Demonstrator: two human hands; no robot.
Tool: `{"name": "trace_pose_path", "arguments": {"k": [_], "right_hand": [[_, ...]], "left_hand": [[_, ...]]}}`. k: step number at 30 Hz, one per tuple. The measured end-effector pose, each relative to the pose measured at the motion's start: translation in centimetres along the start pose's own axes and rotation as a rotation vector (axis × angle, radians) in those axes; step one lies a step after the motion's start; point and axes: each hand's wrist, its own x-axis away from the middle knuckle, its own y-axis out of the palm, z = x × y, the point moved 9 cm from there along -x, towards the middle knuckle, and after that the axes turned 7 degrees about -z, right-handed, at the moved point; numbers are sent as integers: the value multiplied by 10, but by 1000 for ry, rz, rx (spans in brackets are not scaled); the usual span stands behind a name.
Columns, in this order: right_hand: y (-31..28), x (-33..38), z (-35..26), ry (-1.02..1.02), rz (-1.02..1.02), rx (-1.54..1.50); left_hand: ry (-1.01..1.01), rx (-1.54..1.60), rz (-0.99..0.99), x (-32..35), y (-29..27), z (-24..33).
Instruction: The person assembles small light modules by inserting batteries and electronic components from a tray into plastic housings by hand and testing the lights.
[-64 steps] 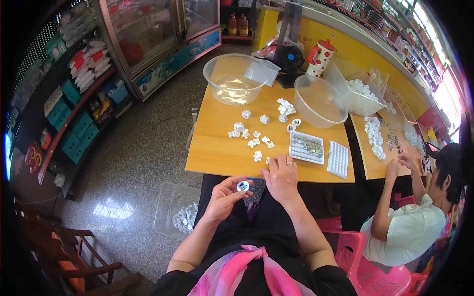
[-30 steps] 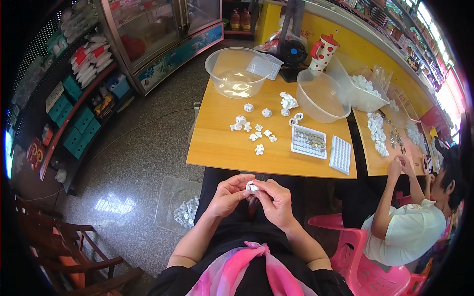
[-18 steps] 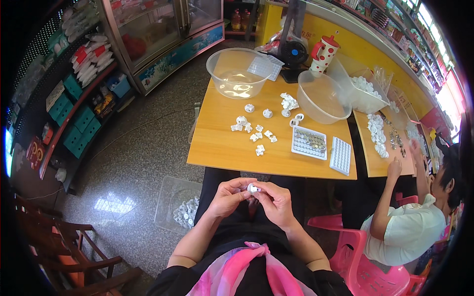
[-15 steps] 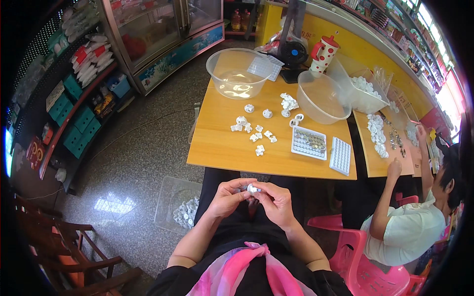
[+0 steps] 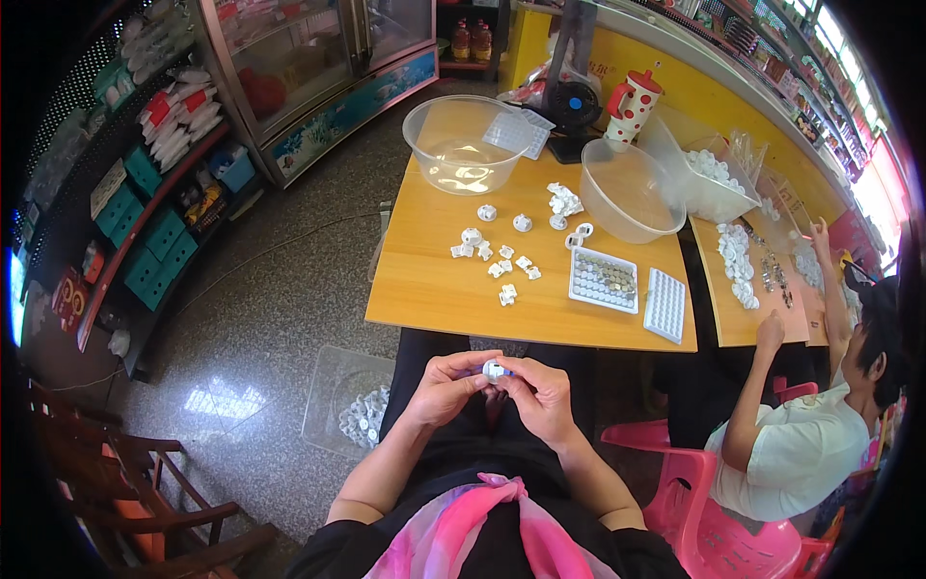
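The left hand (image 5: 446, 389) and right hand (image 5: 542, 394), fingers curled and tips pinched, both held a small white piece (image 5: 493, 372) near the wooden table's (image 5: 434, 280) front edge. Toward that table's right side lay a tray of discs (image 5: 604, 281); speckled floor (image 5: 280, 289) spread to its left. The piece looked rounded, with a small dark patch.

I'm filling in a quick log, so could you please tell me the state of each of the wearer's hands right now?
Left hand: closed, holding the small white part.
Right hand: closed, holding the same part from its right side.
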Motion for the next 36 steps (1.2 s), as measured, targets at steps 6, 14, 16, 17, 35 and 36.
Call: {"name": "trace_pose_path", "arguments": {"k": [6,14,16,17,35,36], "right_hand": [[-2,-4,-10,-88,-47,155],[-1,-4,-9,-101,-62,227],[0,-3,-4,-89,-63,203],[0,-3,-1,-82,-53,132],[-8,18,41,200,94,-380],[-8,17,37,202,85,-302]], "left_hand": [[-13,-27,-10,0,0,-1],[-8,-9,-32,0,0,-1],[-21,-19,-27,1,-1,-4],[-20,-20,-27,1,-1,-4],[-63,-107,124,-1,-5,-10],[-56,-161,135,0,-6,-10]]}}
